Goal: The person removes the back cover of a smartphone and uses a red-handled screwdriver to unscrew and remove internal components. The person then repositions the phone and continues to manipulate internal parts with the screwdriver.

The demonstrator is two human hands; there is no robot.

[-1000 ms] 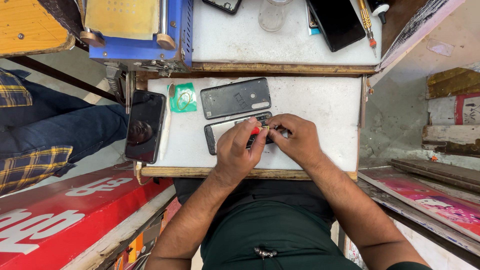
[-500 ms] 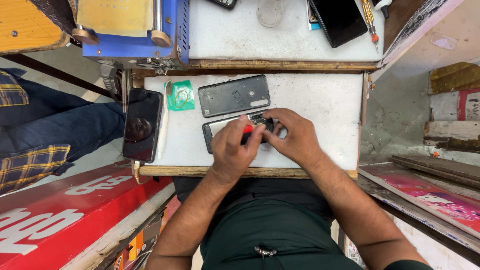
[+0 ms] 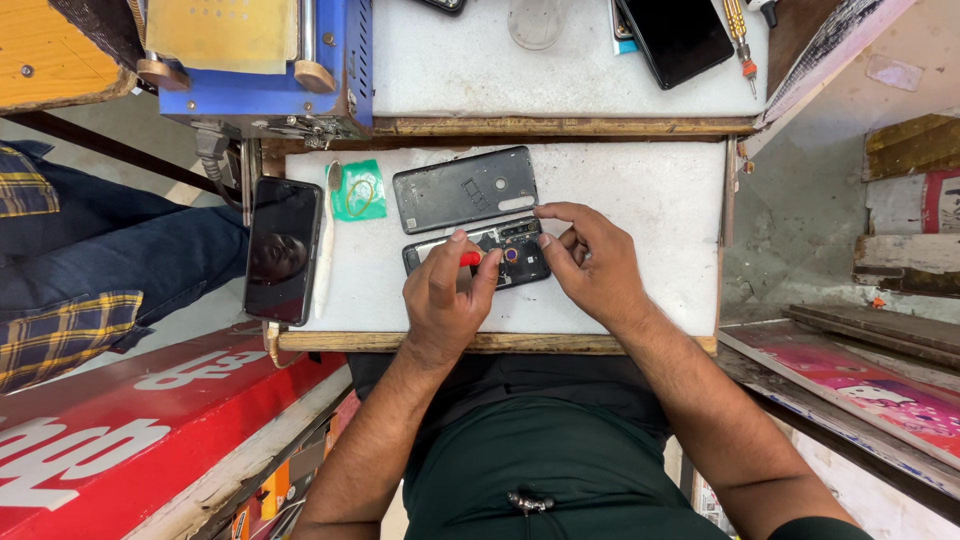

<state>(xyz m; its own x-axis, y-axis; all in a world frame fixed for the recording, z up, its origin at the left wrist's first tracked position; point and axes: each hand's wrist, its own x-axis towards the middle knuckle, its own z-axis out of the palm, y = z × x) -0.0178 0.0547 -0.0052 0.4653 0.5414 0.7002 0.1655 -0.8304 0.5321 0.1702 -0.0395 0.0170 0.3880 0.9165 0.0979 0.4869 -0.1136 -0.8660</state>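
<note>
An opened black phone (image 3: 505, 250) lies on the white work surface (image 3: 650, 200), its circuit parts showing. My left hand (image 3: 443, 295) rests on its left half and pinches a small red-handled tool (image 3: 470, 258) over it. At the phone's right end is my right hand (image 3: 588, 262), with its fingertips touching the upper right corner. Just beyond lies the phone's dark grey back cover (image 3: 465, 188), inner side up.
A black phone (image 3: 283, 250) sits at the table's left edge beside a white stick (image 3: 325, 250) and a green packet (image 3: 358, 190). A blue machine (image 3: 260, 70), another dark phone (image 3: 678, 35) and screwdrivers (image 3: 738, 25) lie on the far shelf. A seated person's legs (image 3: 90, 260) are at left.
My right hand has shifted right, off the phone's middle to its right end, uncovering the circuit parts. My left hand with the red tool stays on the phone.
</note>
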